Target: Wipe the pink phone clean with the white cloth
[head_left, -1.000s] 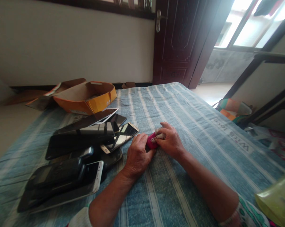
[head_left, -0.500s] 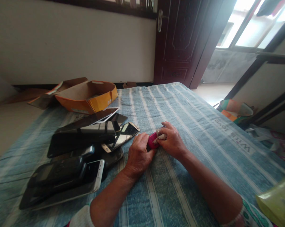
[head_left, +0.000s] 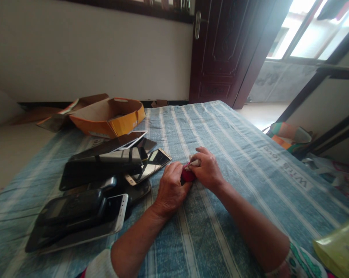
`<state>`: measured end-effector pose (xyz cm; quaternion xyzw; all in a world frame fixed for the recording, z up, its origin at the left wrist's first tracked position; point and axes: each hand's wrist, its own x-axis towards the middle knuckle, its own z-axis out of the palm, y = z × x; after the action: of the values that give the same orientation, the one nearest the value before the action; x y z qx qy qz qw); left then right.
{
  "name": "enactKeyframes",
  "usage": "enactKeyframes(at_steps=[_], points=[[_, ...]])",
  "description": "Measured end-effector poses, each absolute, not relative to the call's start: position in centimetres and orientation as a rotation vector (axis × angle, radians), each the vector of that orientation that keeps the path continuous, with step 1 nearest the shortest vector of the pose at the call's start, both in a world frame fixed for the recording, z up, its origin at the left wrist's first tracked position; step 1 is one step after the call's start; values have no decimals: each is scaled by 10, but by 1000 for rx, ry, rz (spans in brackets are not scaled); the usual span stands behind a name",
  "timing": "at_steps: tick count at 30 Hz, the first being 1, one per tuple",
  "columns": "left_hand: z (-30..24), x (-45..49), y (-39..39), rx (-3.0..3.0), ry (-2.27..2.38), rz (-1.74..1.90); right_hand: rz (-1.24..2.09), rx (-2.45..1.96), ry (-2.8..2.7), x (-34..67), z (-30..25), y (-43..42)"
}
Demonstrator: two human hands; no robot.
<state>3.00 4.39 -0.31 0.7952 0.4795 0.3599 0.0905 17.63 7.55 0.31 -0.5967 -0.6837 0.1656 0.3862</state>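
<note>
**Fig.** Tabletop (head_left: 220,127) under a striped cloth, seen from the head. A pile of phones (head_left: 102,170) is taken as the landmark. A cardboard box (head_left: 110,116) lies behind it near the far-left edge, and a yellow-green bag (head_left: 336,247) is seen far to its right at the near edge. Just right of the pile, the left hand (head_left: 170,191) is closed around a small pink thing (head_left: 187,175), held low over the cloth. On the side away from the pile, the right hand (head_left: 207,170) is pinched on a pale scrap (head_left: 194,162), which is pressed to the thing's top.

The rubbing is judged best done with the left grip kept firm and both wrists braced on the cloth, so that short strokes are made without the thing being twisted loose. Open cloth is left right of the pile and toward the far edge. Little room is left toward the pile, whose nearest phone lies just beside the left knuckles.
</note>
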Motion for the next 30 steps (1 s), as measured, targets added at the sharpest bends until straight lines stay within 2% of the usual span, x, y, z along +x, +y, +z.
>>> enactKeyframes(at_steps=[10, 25, 30], points=[[-4, 34, 42, 2376, 1414, 1092, 386, -1527, -1695, 169, 7, 82], [-4, 34, 43, 2293, 1450, 1009, 808, -1591, -1693, 207, 12, 77], [-4, 34, 43, 2272, 1437, 1019, 810, -1569, -1779, 208, 17, 74]])
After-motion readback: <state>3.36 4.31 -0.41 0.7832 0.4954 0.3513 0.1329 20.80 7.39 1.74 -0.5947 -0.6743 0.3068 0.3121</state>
